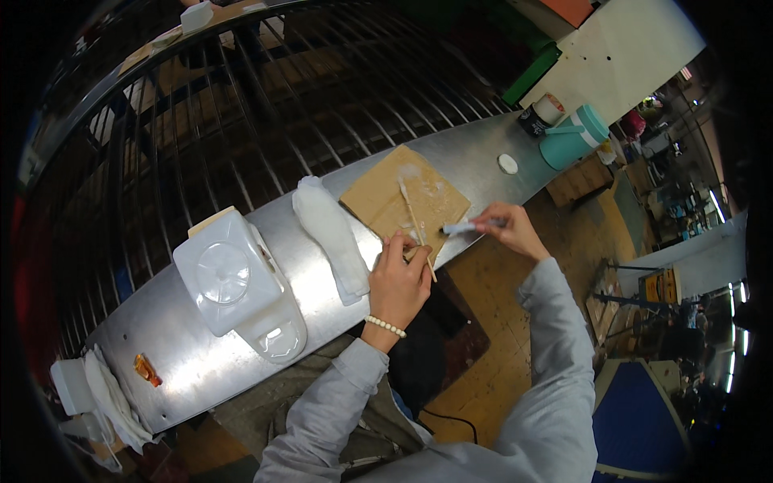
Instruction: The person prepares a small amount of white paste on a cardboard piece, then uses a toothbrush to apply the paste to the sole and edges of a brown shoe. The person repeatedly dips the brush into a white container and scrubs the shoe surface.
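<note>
A square tan board (378, 191) lies on the metal bench, its surface marked with whitish smears. Across it runs a thin wooden stick (413, 211), whose lower end reaches past the board's near edge. My left hand (401, 278), a beaded bracelet at its wrist, is closed at the board's near corner with the fingertips around the stick. My right hand (513, 229) is pinched on a slim pale-blue tool (459, 229) with a dark tip, held at the board's right corner. The tool's exact kind is too small to tell.
Left of the board are a folded white cloth (330, 233) and a glossy pale ceramic piece (225, 274). An orange wrapper (147, 369) lies further left. At the right stand a teal jug (573, 138), a dark can (538, 117) and a white lid (507, 164). Metal bars (306, 105) line the far side.
</note>
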Demonstrator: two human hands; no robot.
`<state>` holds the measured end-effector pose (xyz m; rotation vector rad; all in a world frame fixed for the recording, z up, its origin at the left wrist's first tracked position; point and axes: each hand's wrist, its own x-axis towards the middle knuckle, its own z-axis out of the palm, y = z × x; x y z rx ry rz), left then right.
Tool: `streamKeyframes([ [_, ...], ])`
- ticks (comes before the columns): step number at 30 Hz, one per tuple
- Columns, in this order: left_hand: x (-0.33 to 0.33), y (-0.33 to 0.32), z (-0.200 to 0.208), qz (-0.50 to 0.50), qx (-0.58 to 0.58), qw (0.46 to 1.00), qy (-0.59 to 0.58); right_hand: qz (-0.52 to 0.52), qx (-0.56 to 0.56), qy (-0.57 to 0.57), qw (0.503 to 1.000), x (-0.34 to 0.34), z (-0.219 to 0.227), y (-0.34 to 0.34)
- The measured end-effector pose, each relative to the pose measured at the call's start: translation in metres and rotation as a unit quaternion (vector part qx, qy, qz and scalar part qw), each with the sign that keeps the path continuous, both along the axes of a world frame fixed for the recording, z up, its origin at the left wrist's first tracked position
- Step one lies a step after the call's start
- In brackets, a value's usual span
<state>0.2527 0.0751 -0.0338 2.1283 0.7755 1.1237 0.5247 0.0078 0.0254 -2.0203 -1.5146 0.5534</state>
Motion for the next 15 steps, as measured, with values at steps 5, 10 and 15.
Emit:
streamKeyframes([
  [5, -0.002, -0.003, 0.003, 0.002, -0.013, 1.0, 0.009, -0.096, 0.044, -0.115, 0.988, -0.03, -0.013, -0.011],
  [10, -0.003, -0.003, 0.005, -0.001, -0.017, 1.0, 0.021, -0.228, 0.162, -0.28, 0.919, -0.053, -0.018, -0.006],
  [15, -0.002, -0.004, 0.003, 0.002, -0.016, 1.0, 0.025, -0.137, 0.125, -0.143, 0.972, -0.098, -0.017, -0.035],
])
